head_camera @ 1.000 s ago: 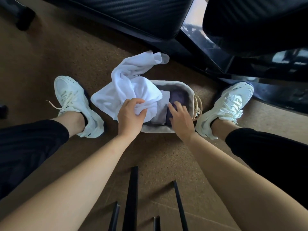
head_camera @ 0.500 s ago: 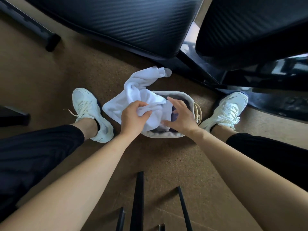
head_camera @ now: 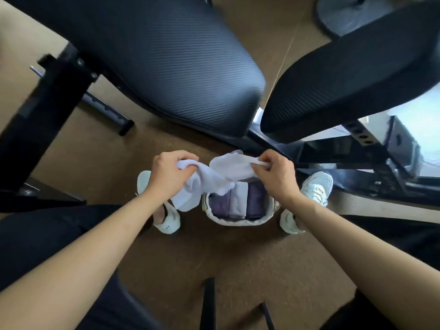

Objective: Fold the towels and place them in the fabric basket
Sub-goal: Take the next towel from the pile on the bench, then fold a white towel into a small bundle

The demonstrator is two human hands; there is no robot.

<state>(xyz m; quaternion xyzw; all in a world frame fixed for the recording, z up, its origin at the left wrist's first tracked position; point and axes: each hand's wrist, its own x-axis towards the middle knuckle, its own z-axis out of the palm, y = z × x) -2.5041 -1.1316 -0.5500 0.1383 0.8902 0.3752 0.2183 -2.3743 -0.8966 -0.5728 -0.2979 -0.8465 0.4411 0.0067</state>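
Floor speckled brown under black benches; left hand, right hand, each grip tight on towel

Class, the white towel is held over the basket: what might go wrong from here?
The white towel hangs bunched between left hand and right hand; its low end droops outside the fabric basket and may touch the floor. Folded towels fill it, so a bulky fold might not fit.
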